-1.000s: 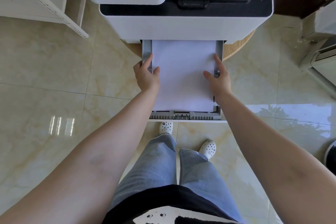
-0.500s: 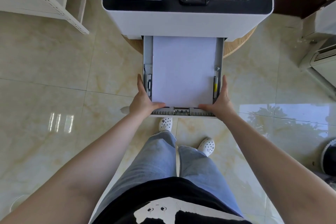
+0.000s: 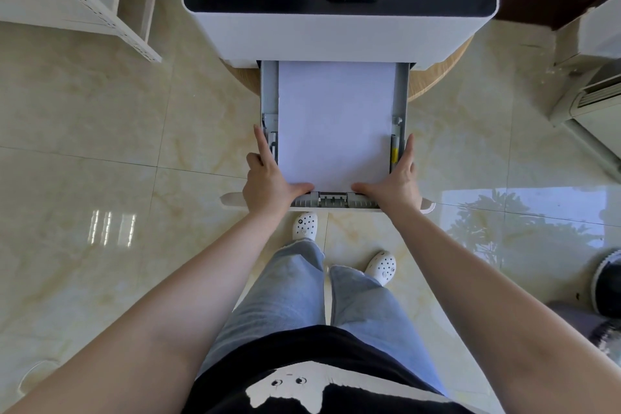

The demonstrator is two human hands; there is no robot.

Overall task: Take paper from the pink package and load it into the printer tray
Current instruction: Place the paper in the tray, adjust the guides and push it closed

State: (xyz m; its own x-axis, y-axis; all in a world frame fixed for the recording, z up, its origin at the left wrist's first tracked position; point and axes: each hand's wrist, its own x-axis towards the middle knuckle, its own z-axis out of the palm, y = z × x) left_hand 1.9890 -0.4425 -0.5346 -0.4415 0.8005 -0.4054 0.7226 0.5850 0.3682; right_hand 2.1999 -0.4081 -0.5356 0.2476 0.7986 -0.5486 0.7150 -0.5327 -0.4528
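Both front corners of the tray [image 3: 268,91] are grasped, L hand [image 3: 268,183] and R hand [image 3: 396,183] w/ thumbs over its front lip, paper [image 3: 336,121] lying flat inside; loading is judged done, closing in hand, so a straight, even push into the printer [image 3: 336,33] is called for next.

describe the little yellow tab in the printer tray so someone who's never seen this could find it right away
Start at the big white and black printer and follow the grey tray pulled out from its base, filled with white paper. Look along the tray's right rail, just ahead of the right hand. The yellow tab is the only coloured part among grey plastic.
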